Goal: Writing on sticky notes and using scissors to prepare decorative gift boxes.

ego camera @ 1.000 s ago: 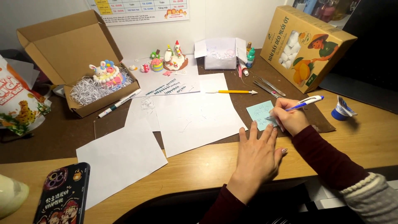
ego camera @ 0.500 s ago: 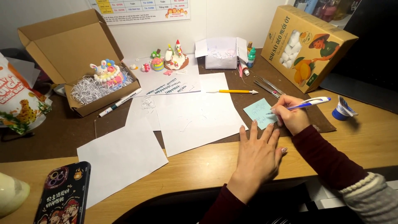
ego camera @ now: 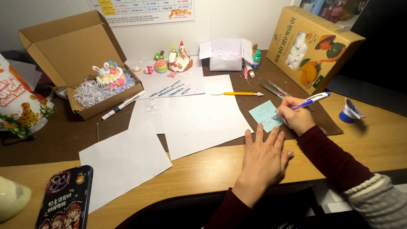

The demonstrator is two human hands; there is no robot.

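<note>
Head view: writing on a sticky note.
Right hand [ego camera: 296, 116] grips the blue pen [ego camera: 308, 101], tip on the light-blue note [ego camera: 263, 113]; left hand [ego camera: 263, 159] lies flat, fingers spread, on the desk [ego camera: 203, 167].

A pen [ego camera: 306, 101] with a blue and white barrel is lying slanted in the fingers [ego camera: 285, 104] of the right hand [ego camera: 296, 116], its capped end sticking up and out past the knuckles toward the right, its tip pointing down to the left just beyond the fingertips. That tip is resting on a small pale blue note [ego camera: 265, 115], a square slip lying flat and turned slightly askew, with faint marks on it. The note is sitting just ahead of the left hand's [ego camera: 263, 159] outstretched fingertips, its right edge tucked under the fingers holding the pen.
</note>
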